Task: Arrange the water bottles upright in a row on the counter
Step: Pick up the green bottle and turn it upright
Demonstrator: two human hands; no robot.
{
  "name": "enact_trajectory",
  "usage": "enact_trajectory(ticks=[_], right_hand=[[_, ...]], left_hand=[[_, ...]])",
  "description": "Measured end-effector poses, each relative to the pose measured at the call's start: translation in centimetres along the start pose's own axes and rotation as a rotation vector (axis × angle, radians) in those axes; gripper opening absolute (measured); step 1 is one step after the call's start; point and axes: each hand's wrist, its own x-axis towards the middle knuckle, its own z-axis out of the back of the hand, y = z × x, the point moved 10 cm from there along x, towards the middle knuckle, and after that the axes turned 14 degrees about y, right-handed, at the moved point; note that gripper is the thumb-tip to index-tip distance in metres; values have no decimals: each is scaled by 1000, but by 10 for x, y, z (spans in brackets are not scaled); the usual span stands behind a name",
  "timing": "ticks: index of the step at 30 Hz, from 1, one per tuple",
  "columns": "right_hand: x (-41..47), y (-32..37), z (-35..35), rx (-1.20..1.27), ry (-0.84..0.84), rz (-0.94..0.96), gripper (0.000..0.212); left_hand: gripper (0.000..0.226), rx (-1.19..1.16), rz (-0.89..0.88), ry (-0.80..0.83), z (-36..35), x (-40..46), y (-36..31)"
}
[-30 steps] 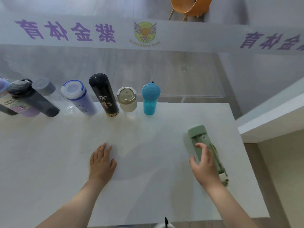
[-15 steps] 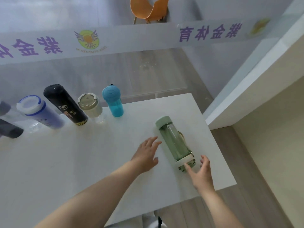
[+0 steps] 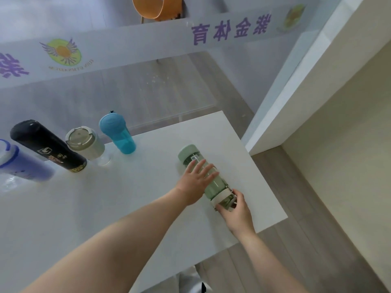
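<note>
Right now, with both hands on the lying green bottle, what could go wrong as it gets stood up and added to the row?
1. The green bottle lies near the counter edge on the right; if it rolls free it may fall off.
2. The left hand rests flat on it and the right hand pinches only the lid end, so the grip may slip while tipping.
3. Setting it beside the blue bottle could knock that one over.

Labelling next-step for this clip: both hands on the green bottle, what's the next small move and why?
Probably tip the green bottle upright. It lies flat on the counter, left hand over its body, right hand at the lid end, while the blue bottle and the others already stand in the row.
</note>
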Motion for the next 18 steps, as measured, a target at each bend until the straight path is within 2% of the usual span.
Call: enact_trajectory(ticks=[4,9,15,18], right_hand=[[-11,31,15,-70,-96,92,67],[-22,101,23,-176,-122,307,69],[-23,170,-1,-171,-69,544,65],[-15,176,-16,-80,1,552,68]], left_hand=[[75,-161,0,-204,21,-14,10],[80,-572,102,-344,38,-43,47],[83,-973,162,-456,32,-72,84],[81,-1081,191,-483,26,-83,96]])
